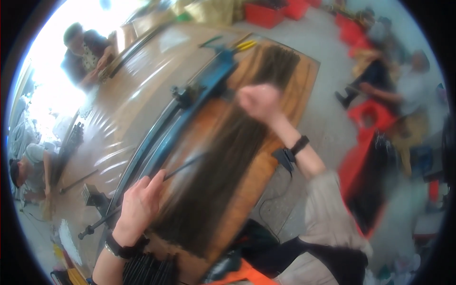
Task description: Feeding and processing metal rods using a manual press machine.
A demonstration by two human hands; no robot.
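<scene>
My left hand (141,199) is closed round a thin dark rod (183,166). One end of the rod, with a small knob, sticks out toward the lower left; the other end blurs away above a wide bundle of dark rods (209,199). Higher up and to the right, my right hand (260,102) hangs over the same bundle, curled like a fist. It is smeared by motion, and whatever it may hold cannot be made out. Alongside the bundle, to its left, runs a long blue metal fixture (166,137) with a dark clamp (187,96) on it.
Under the bundle lies a wooden board (251,190). Yellow-handled pliers (244,46) lie at the far end of the fixture. Clear plastic sheeting (118,99) covers the table to the left, where two people sit. Red bins (363,171) and more people are on the right.
</scene>
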